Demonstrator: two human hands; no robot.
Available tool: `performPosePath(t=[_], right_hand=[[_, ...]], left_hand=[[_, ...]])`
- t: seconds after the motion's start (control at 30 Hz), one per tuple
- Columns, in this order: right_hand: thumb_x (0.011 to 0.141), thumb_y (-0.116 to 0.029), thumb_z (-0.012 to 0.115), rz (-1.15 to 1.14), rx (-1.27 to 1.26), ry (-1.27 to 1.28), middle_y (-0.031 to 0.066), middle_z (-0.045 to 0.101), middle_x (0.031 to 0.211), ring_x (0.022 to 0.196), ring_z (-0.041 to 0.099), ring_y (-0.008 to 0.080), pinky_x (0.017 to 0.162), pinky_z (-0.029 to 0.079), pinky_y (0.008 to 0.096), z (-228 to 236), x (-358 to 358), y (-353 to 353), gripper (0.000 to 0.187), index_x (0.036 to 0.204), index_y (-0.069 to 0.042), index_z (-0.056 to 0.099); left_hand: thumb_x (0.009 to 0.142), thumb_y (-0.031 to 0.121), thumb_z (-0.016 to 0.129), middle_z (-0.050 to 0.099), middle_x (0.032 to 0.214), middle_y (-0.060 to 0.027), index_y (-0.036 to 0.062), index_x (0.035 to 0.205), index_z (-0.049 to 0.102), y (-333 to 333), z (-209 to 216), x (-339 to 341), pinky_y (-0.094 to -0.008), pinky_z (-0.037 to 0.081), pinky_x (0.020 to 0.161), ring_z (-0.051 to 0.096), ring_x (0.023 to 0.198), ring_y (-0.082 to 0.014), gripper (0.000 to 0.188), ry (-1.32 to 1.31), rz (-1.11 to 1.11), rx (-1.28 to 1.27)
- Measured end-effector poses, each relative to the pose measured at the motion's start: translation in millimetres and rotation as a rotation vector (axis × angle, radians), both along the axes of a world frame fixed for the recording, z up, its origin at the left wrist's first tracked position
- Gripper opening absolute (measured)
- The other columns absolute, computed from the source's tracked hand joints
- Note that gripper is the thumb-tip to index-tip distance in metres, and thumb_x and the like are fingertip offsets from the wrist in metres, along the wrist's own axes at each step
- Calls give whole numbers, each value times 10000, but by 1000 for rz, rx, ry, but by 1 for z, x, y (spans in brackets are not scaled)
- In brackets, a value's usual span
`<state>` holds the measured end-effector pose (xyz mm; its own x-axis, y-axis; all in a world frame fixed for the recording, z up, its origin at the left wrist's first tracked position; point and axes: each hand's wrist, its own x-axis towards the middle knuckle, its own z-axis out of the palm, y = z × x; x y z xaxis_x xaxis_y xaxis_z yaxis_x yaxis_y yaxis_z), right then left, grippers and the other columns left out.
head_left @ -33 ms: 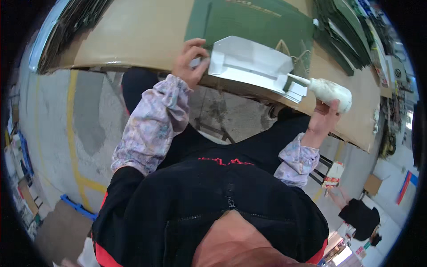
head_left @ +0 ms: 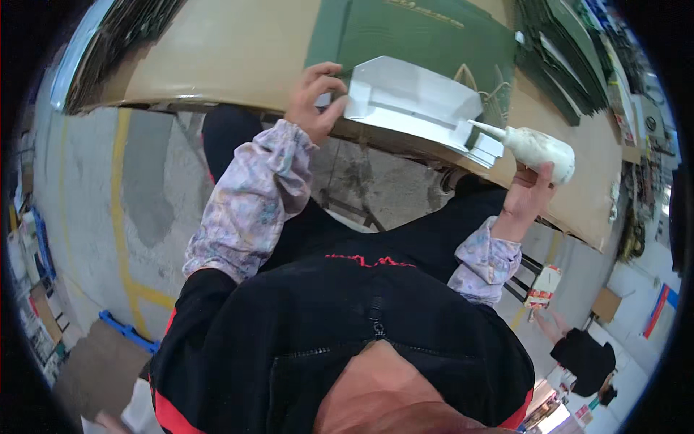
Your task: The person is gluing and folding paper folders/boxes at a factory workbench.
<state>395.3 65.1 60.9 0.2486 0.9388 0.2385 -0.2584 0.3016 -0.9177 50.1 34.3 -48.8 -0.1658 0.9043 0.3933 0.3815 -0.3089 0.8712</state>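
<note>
In the head view, a large flat dark-green paper bag [head_left: 405,36] lies on a wide tan tabletop [head_left: 217,58], its opened white bottom end [head_left: 416,90], with folded flaps, along the table edge nearest the person. The left hand [head_left: 316,103] is at the left end of this white part, its fingers bent and the thumb set apart below them; whether the thumb and a fingertip pinch the paper there, I cannot tell. The right hand [head_left: 528,197] grips a white squeeze bottle with a long thin nozzle [head_left: 541,153], fingers and thumb wrapped around its lower part. The bottle is tilted nearly flat, its nozzle pointing left to the right end of the white part; whether the tip touches the paper is unclear. Thin tan cords [head_left: 493,94] lie on the green paper just above the nozzle. To the right on the table is a stack of dark-green folded paper pieces [head_left: 564,61]; another dark stack [head_left: 119,54] is at the far left. Pale flower-patterned sleeve covers [head_left: 249,195] sheathe both forearms.
</note>
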Motion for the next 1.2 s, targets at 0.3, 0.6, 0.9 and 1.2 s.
performPosePath(t=[0.3, 0.6, 0.9, 1.2], right_hand=[[799, -59, 732, -164, 102, -148, 136, 506, 1242, 1101, 553, 248, 900, 512, 403, 6, -2, 6, 644, 1330, -25, 369], [740, -27, 777, -242, 177, -388, 123, 468, 1258, 1140, 505, 240, 968, 454, 365, 14, -2, 3, 748, 1350, -44, 344], [716, -10, 790, -221, 190, -437, 117, 450, 1275, 1142, 503, 240, 976, 450, 366, 6, -12, 7, 771, 1349, -57, 352], [812, -53, 715, -231, 216, -398, 159, 513, 1234, 1097, 562, 279, 891, 534, 424, -1, 4, 9, 578, 1294, -21, 397]], left_hand=[[695, 179, 788, 429, 1352, -149, 89, 1056, 607, -19, 5, -7, -432, 378, 1024, 433, 1230, -349, 414, 193, -27, -121], [627, 217, 824, 356, 1364, -151, 132, 1209, 587, -14, 8, -9, -436, 399, 1019, 424, 1221, -355, 634, 310, -75, -139], [606, 342, 851, 337, 1397, -183, 165, 1286, 564, -16, 11, -18, -451, 366, 1052, 369, 1273, -378, 758, 400, -144, -182], [604, 437, 847, 289, 1436, -193, 213, 1339, 516, -14, 9, -28, -478, 340, 1071, 305, 1317, -387, 837, 438, -230, -200]])
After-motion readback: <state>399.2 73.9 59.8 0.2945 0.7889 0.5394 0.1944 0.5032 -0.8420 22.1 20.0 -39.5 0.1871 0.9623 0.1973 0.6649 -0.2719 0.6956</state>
